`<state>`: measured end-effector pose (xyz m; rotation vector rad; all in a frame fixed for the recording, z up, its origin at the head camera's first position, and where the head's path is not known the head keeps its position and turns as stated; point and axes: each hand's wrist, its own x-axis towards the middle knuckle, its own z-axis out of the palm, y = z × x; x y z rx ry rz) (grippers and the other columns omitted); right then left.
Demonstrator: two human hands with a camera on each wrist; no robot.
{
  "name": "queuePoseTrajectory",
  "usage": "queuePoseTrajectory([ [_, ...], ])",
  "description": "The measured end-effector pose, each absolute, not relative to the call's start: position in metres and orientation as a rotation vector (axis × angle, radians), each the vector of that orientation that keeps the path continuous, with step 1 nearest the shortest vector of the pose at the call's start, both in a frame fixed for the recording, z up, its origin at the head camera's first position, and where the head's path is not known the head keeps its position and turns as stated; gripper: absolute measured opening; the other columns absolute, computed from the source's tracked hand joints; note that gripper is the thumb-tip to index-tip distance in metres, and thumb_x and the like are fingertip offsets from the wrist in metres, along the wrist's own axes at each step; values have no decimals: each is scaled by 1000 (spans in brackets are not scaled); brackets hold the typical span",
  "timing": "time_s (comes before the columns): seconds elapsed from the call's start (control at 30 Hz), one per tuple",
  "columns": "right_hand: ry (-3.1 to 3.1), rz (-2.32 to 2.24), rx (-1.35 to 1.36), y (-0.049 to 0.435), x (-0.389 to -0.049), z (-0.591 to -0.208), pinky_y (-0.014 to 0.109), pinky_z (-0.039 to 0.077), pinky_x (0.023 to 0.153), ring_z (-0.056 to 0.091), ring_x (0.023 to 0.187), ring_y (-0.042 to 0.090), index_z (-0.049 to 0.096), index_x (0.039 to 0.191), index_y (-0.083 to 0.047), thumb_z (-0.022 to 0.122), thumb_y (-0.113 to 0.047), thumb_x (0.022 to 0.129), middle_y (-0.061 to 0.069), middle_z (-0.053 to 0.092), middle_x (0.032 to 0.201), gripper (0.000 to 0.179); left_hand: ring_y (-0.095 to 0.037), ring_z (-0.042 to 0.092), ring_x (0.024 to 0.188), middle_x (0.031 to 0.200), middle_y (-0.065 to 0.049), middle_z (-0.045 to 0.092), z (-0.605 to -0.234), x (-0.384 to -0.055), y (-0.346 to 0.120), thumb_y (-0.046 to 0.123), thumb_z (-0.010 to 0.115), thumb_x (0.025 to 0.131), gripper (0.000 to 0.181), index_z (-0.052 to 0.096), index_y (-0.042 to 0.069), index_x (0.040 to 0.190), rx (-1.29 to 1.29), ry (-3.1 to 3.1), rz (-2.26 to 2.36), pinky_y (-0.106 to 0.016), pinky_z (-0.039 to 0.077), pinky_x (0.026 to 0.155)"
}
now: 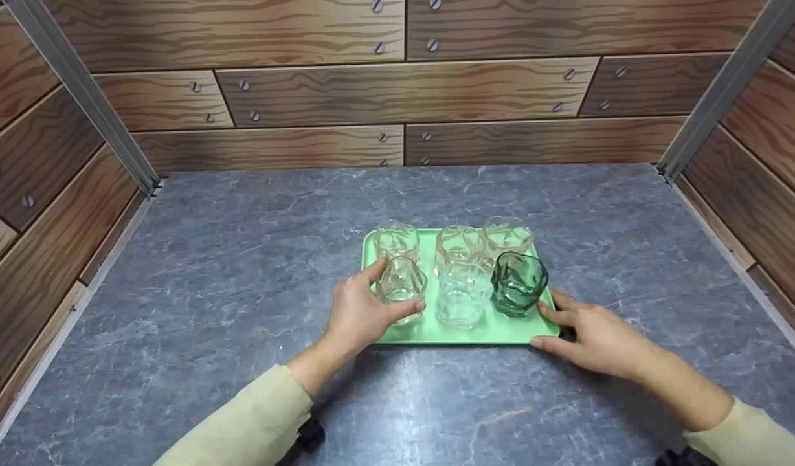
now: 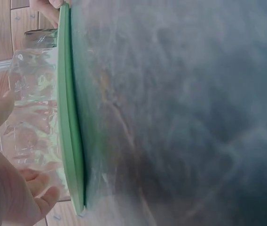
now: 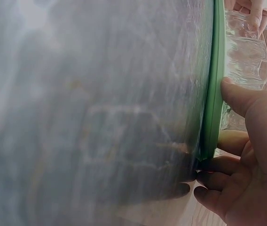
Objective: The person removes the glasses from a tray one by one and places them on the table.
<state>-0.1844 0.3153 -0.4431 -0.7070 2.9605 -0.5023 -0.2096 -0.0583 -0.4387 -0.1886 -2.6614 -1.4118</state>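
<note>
Near-left on the green tray [image 1: 501, 334], our left hand [image 1: 360, 312] held a clear tumbler [image 1: 401, 282]; we needed our right hand [image 1: 597, 336], gripping the tray, steady.

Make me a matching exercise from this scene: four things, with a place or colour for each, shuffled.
1. tray
2. dark glass
3. left hand
4. right hand

A. at the near row's right end
B. at the tray's near right corner
C. flat and light green
D. at the near-left clear glass

Pairs: 1-C, 2-A, 3-D, 4-B
</note>
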Motion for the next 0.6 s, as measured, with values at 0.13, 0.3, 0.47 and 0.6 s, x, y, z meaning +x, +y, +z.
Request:
queuePoseTrajectory([
  [0.13, 2963, -506, -708, 316, -184, -444, 69, 44, 108, 53, 132, 59, 61, 144, 2, 68, -60, 98, 36, 43, 155, 77, -30, 62, 133, 145, -16, 64, -441, -209, -57, 36, 100, 72, 95, 58, 0, 149, -200, -2626, -1443, -41, 50, 112],
  [0.3, 2957, -511, -701, 316, -184, -444, 70, 42, 110, 51, 133, 59, 60, 145, 2, 67, -62, 99, 35, 43, 156, 79, -31, 62, 132, 144, -14, 65, -443, -209, -57, 35, 99, 75, 91, 59, -1, 148, -222, -2586, -1474, -42, 51, 111],
  [0.47, 2952, -518, -699, 317, -184, -444, 70, 42, 110, 51, 133, 59, 59, 145, 2, 66, -63, 99, 35, 42, 156, 81, -32, 63, 132, 144, -13, 65, -444, -209, -57, 35, 99, 76, 89, 59, 0, 147, -225, -2575, -1502, -42, 53, 109],
  [0.6, 2955, -519, -703, 316, -184, -444, 70, 43, 110, 51, 133, 59, 60, 145, 2, 66, -63, 99, 35, 42, 156, 80, -31, 64, 130, 143, -13, 66, -444, -210, -58, 34, 99, 75, 89, 60, 0, 147, -218, -2573, -1526, -41, 55, 107],
])
